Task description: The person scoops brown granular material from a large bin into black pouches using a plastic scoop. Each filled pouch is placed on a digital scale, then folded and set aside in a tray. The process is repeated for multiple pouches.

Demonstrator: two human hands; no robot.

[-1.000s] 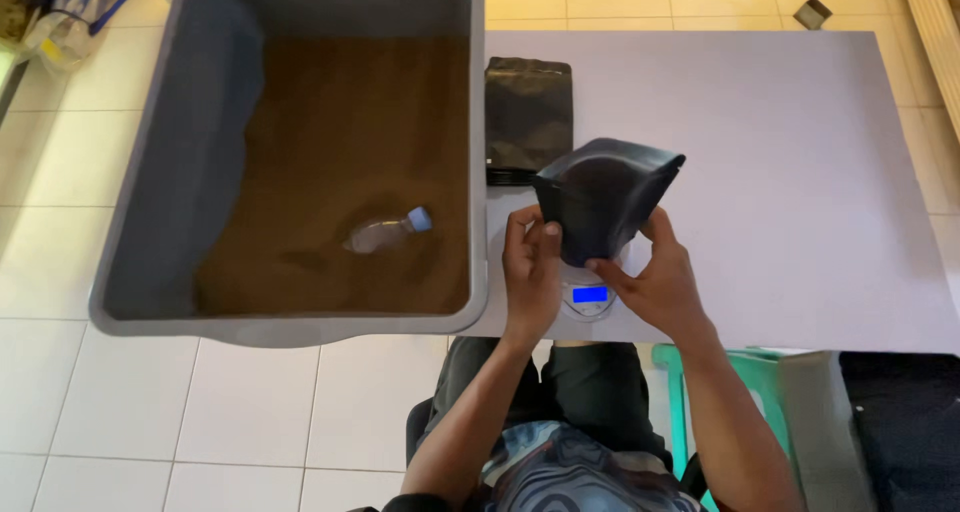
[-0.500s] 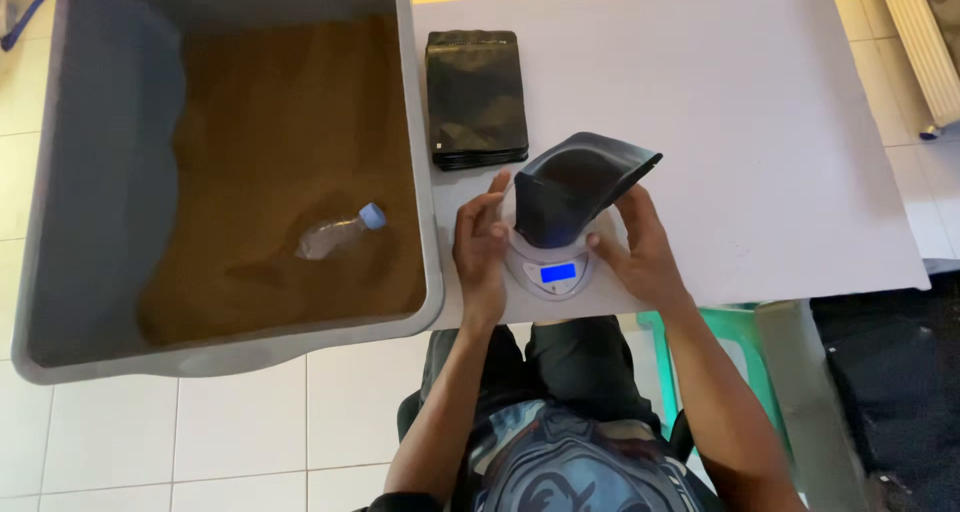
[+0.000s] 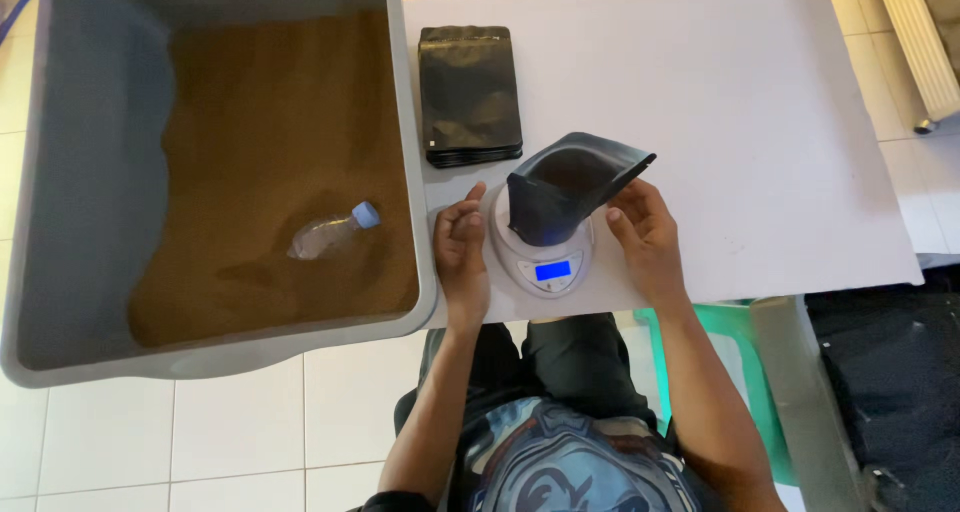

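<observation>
An open black stand-up pouch [image 3: 563, 190] stands upright on a small round white scale [image 3: 543, 259] with a lit blue display, near the front edge of the white table [image 3: 760, 122]. My left hand [image 3: 461, 252] rests open just left of the scale, fingers apart and off the pouch. My right hand [image 3: 645, 237] sits open to the right, fingertips close to the pouch's side. Brown powder shows inside the pouch's mouth.
A large grey tub [image 3: 410, 152] at the left holds brown powder [image 3: 270, 162] with a cut plastic bottle [image 3: 332, 234] lying in it. A stack of flat black pouches [image 3: 468, 97] lies behind the scale. A green stool [image 3: 745, 372] stands below the table.
Both hands have let go of the pouch and drawn apart to either side of the scale. The pouch now stands alone on the scale.
</observation>
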